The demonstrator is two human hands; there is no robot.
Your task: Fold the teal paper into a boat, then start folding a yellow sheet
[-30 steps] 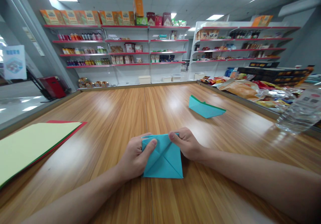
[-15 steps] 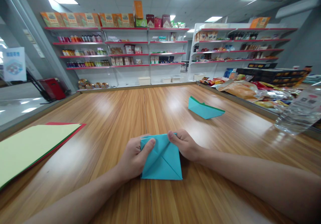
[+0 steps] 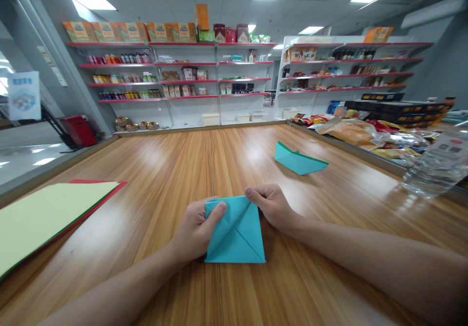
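A folded sheet of blue paper (image 3: 241,238) is held up near the middle of the wooden table, with diagonal creases across its face. My left hand (image 3: 197,228) grips its left edge, thumb pressed on the front and fingers behind. At the upper right corner, my right hand (image 3: 274,206) pinches the paper between thumb and curled fingers. Part of the layers behind is hidden from view. Farther off to the right lies a folded blue and green paper boat (image 3: 302,160), apart from both hands.
A stack of coloured paper (image 3: 54,209), pale yellow on top, lies at the left of the wooden table (image 3: 175,160). On the right stand a clear plastic bottle (image 3: 435,165) and packaged snacks (image 3: 365,133) beyond the table's raised edge. Stocked shelves (image 3: 183,80) line the back.
My right hand has risen slightly at the paper's upper right corner. My left hand keeps its grip, and the paper has barely moved.
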